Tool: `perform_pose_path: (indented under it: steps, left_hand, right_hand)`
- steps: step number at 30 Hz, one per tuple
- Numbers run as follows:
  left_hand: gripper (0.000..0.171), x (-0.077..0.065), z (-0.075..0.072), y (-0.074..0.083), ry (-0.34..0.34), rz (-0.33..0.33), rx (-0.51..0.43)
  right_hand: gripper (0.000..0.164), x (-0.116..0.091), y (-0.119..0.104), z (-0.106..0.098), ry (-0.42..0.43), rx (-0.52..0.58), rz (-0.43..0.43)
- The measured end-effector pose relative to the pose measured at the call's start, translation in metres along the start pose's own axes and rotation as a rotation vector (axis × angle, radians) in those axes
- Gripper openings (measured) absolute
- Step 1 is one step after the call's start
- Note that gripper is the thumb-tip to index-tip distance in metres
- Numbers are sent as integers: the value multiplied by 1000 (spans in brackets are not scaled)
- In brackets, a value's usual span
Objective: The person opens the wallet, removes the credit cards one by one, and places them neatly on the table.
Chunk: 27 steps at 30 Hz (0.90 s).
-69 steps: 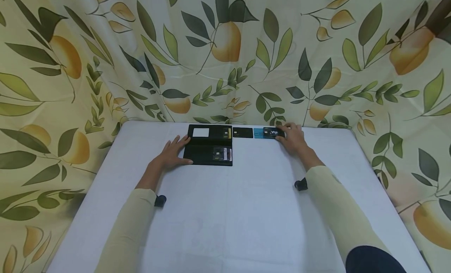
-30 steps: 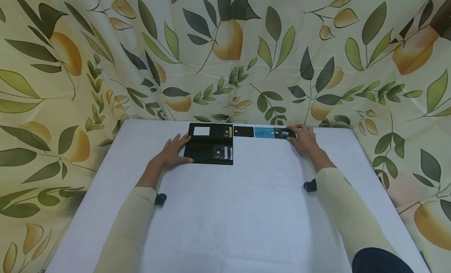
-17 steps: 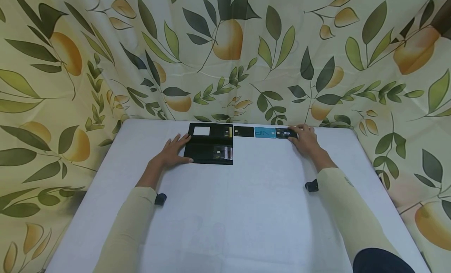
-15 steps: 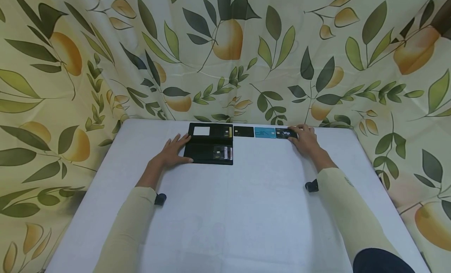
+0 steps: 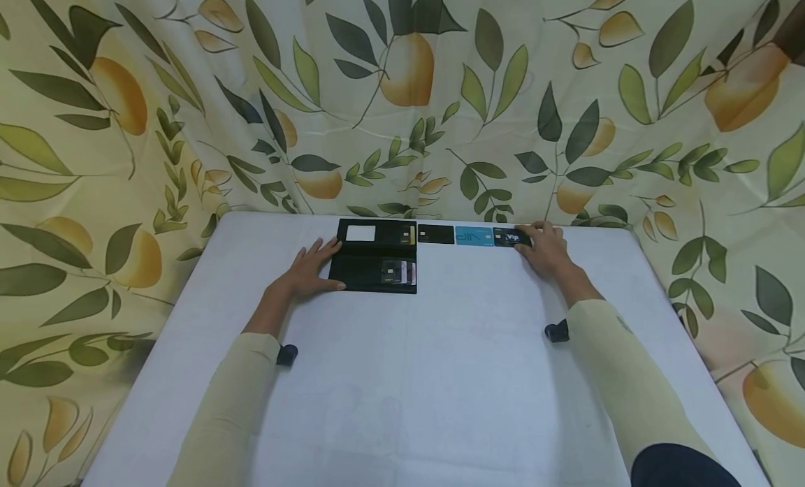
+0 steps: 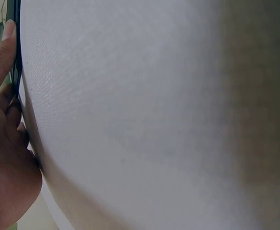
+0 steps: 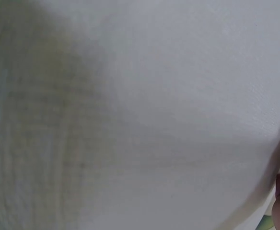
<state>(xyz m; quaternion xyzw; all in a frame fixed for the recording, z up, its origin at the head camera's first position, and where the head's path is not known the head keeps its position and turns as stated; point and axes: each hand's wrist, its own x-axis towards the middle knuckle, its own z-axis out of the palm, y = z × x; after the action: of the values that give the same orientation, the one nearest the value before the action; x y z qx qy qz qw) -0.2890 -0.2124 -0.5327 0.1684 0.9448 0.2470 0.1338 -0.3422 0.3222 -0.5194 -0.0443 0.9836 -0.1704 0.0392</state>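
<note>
An open black wallet (image 5: 373, 256) lies flat at the far side of the table, with cards in its slots and a white panel in its upper half. My left hand (image 5: 305, 272) rests on its left edge, fingers spread and thumb at the lower corner; in the left wrist view the hand (image 6: 8, 158) touches the dark edge. To the wallet's right, a black card (image 5: 436, 235) and a blue card (image 5: 474, 236) lie in a row. My right hand (image 5: 546, 251) pinches the right end of a dark "Vip" card (image 5: 508, 237) beside the blue one.
A white cloth covers the table (image 5: 402, 375). Directly behind its far edge hangs a leaf-and-fruit patterned curtain (image 5: 402, 151). Small black wrist devices (image 5: 286, 355) sit at both cuffs. In the right wrist view, a sleeve blurs the left side.
My right hand has slid the "Vip" card rightward off the blue card, which now shows almost whole. During the last half second hardly anything moves. My left hand stays on the wallet.
</note>
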Motion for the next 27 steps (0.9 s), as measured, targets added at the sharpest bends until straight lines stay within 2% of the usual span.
perform_pose_path:
  steps: [27]
  left_hand:
    - [101,0,-2,3,-11,-11,1]
  right_hand:
    - [51,0,7,4,13,-2,-18]
